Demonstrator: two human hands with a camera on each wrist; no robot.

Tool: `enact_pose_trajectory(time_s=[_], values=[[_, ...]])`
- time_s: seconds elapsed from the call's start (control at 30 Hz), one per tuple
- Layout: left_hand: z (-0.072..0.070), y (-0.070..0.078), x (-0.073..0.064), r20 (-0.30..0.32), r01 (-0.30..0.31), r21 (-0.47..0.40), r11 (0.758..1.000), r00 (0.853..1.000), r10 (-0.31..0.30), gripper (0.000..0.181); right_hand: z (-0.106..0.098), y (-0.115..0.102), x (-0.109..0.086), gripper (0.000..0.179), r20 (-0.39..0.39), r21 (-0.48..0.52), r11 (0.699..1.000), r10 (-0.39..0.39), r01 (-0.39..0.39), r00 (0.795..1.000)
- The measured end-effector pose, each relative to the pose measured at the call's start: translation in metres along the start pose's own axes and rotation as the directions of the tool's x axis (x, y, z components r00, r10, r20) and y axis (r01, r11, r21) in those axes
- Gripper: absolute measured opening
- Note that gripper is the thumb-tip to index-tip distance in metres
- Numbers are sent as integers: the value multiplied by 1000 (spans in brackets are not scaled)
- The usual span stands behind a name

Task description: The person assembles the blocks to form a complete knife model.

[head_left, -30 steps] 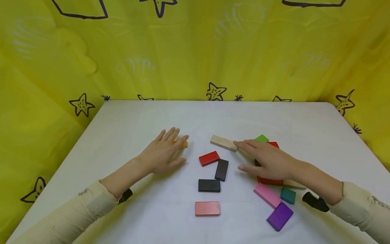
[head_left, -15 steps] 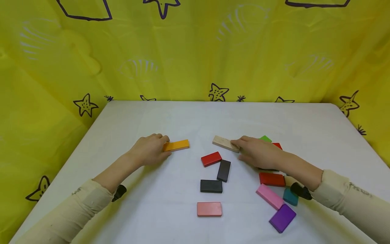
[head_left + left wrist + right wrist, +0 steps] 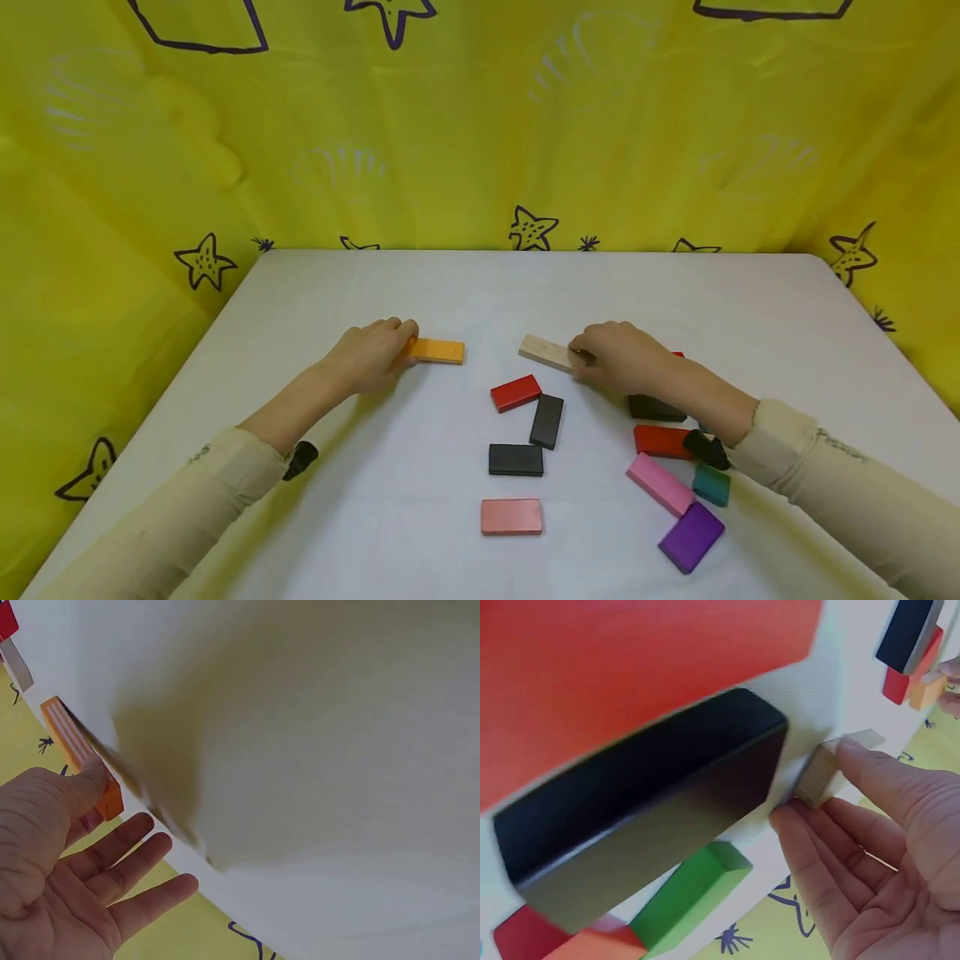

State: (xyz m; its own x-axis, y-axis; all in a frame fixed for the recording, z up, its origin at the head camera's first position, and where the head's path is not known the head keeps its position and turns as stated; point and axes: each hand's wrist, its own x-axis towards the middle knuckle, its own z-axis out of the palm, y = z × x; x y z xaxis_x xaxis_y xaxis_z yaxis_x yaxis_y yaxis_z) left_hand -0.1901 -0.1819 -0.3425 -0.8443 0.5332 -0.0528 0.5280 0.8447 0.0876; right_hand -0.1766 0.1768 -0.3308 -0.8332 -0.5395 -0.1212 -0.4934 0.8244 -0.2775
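Note:
At the back left of the white table, my left hand point(image 3: 371, 356) pinches the left end of an orange wooden block point(image 3: 444, 351). In the left wrist view the thumb presses the side of that orange block point(image 3: 62, 727), while the other fingers spread beyond it. My right hand point(image 3: 624, 358) grips the right end of a plain wood block point(image 3: 542, 352), which slants toward the hand. From the right wrist, thumb and fingers show on either side of this plain block point(image 3: 819, 774). A gap separates the two held blocks.
Between the arms lie a red block point(image 3: 516, 393), two black blocks, one of them upper point(image 3: 547, 422), and a salmon block point(image 3: 512, 517). Beneath and beside the right forearm are red, pink point(image 3: 660, 483), teal point(image 3: 711, 485) and purple point(image 3: 692, 537) blocks. A yellow curtain point(image 3: 450, 125) hangs behind.
Both hands have gone from flat, outstretched fingers to gripping a block each. The left hand has moved leftward to the orange block's end, and that block has turned slightly.

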Motion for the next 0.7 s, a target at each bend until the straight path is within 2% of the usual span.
enact_pose_trajectory(time_s=[0.13, 0.3, 0.47, 0.7], values=[[-1, 0, 13, -3, -11, -18, 1000, 1000, 11, 23, -3, -3, 4, 22, 11, -3, 1000, -11, 11, 1000], [-4, 2, 33, -9, -20, -39, 999, 1000, 19, 24, -5, -4, 6, 22, 18, 5, 1000, 12, -12, 1000], [-4, -1, 51, 5, 3, -38, 999, 1000, -3, 29, -5, -4, 7, 22, 9, -2, 1000, 14, -14, 1000], [2, -4, 64, 35, 36, -56, 998, 999, -34, 30, -4, -6, 8, 22, 11, -21, 999, 24, -24, 1000]])
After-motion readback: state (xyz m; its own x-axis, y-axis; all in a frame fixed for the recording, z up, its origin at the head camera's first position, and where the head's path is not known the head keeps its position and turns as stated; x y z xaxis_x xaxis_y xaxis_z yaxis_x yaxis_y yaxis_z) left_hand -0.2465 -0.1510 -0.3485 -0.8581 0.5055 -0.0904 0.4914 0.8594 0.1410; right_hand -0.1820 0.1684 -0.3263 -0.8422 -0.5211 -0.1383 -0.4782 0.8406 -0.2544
